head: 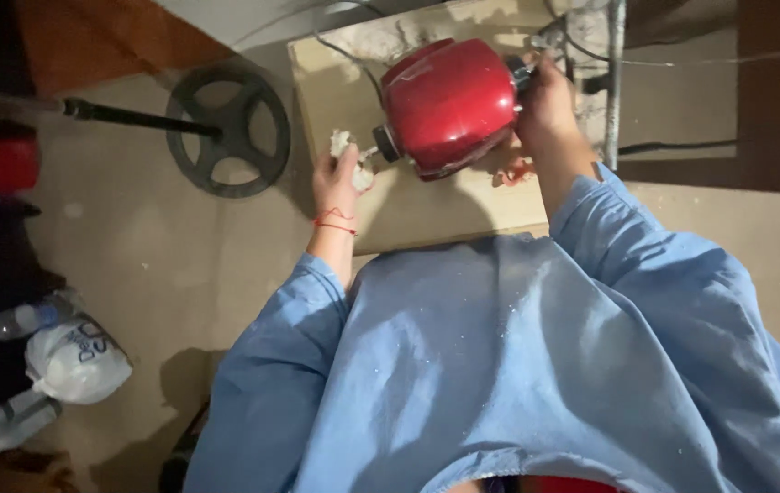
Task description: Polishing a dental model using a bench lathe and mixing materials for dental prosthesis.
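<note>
Wiping red motor housing [449, 105] on cardboard-topped bench [426, 215]. Left hand [340, 173] closed around white rag [353, 160] at shaft end; right hand [545, 100] gripping rear, steadying. Shell looks glossy; shaft area seemingly unfinished. Fan base [230, 128] on floor.

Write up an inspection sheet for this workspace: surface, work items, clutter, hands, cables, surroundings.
Surface: tan board on the floor, dusty and stained at its far end.
Work items: red rounded motor housing lying on the board; white rag at its near end by a small shaft.
Clutter: white plastic bag and clear bottle at the left edge.
Hands: left hand has its grip closed on the rag; right hand grasps the housing's far end. Red thread on the left wrist.
Cables: dark cable runs across the board; another runs along the right.
Surroundings: black spoked fan base with pole, metal post, concrete floor.
</note>
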